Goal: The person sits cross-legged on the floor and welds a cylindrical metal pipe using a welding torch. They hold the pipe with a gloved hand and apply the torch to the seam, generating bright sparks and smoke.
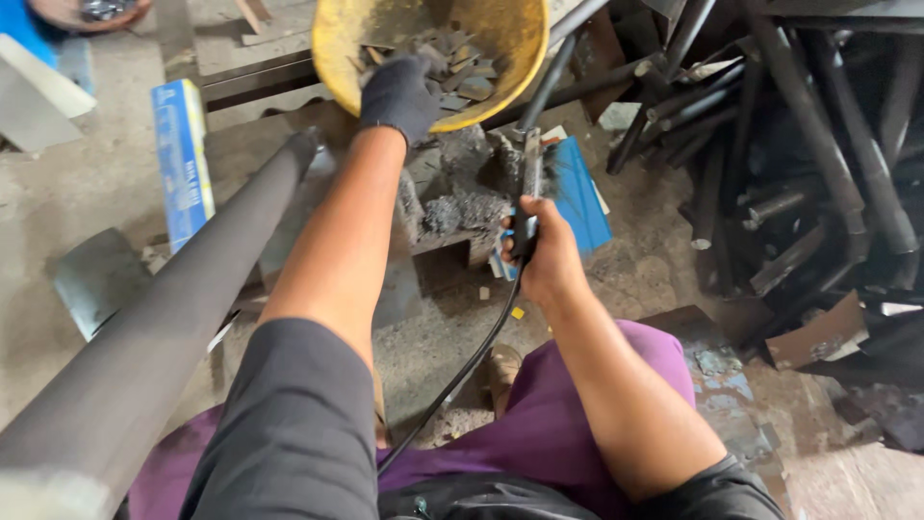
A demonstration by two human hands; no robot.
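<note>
My left hand, in a dark glove, reaches into a yellow basin and rests on the small flat metal pieces inside it; whether it grips one I cannot tell. My right hand, bare, is closed around the handle of a welding electrode holder, whose black cable runs down toward my lap. The holder points up toward a slag-crusted metal block just below the basin.
A long grey pipe slants across the left. A blue box lies on the concrete floor beside it. Dark steel bars and tubes are piled at the right. Blue sheets lie near the block.
</note>
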